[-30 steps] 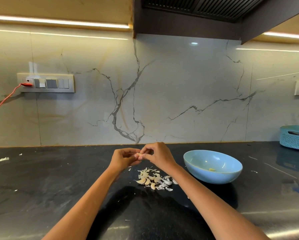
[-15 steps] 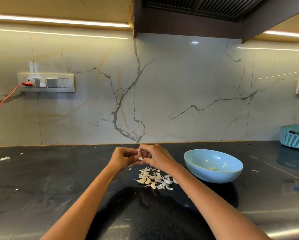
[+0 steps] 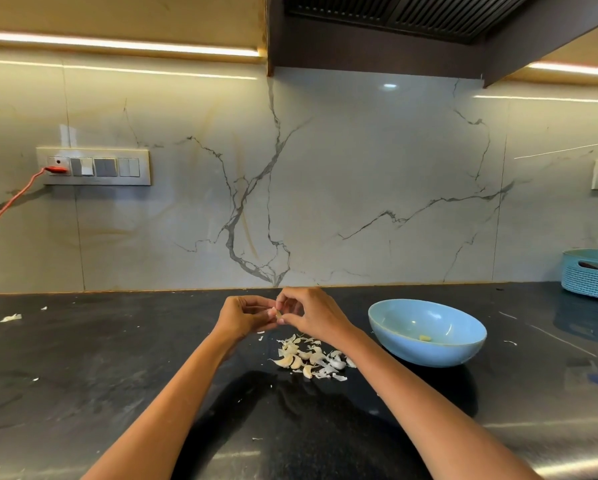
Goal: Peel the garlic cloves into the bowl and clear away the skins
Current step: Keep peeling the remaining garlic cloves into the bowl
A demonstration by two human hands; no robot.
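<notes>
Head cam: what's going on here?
A person is peeling garlic over a black counter. Both hands, left and right, pinch one clove between them. A pile of cloves and skins lies below the hands. The blue bowl to the right holds one peeled clove.

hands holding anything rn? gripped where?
Both hands, left hand and right hand, pinch one garlic clove between their fingertips, above the pile of cloves and skins. Which end each grips cannot be told.
</notes>
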